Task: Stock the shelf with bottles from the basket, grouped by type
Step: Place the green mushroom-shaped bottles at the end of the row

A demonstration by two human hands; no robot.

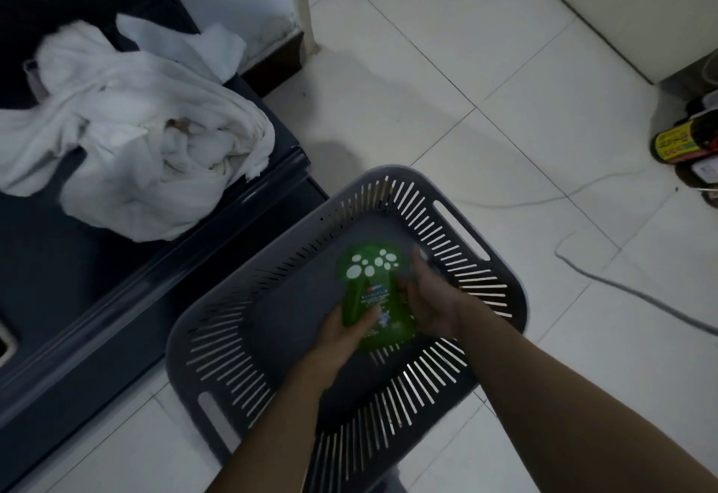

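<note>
A grey slotted plastic basket (pixel 478 290) stands on the white tiled floor below me. Over its inside I hold a green bottle (pixel 369 282) with white paw-print marks and a small label. My left hand (pixel 342 333) grips its lower end from the left, thumb across the front. My right hand (pixel 427 306) grips its right side, fingers curled round it. Apart from the green bottle, the basket's dark inside shows no other bottle that I can make out.
A dark blue-grey low cabinet (pixel 128 298) fills the left, with a crumpled white cloth (pixel 128 135) on top. Dark bottles with yellow labels (pixel 687 142) lie at the right edge. A grey cable (pixel 621 282) runs across the floor tiles.
</note>
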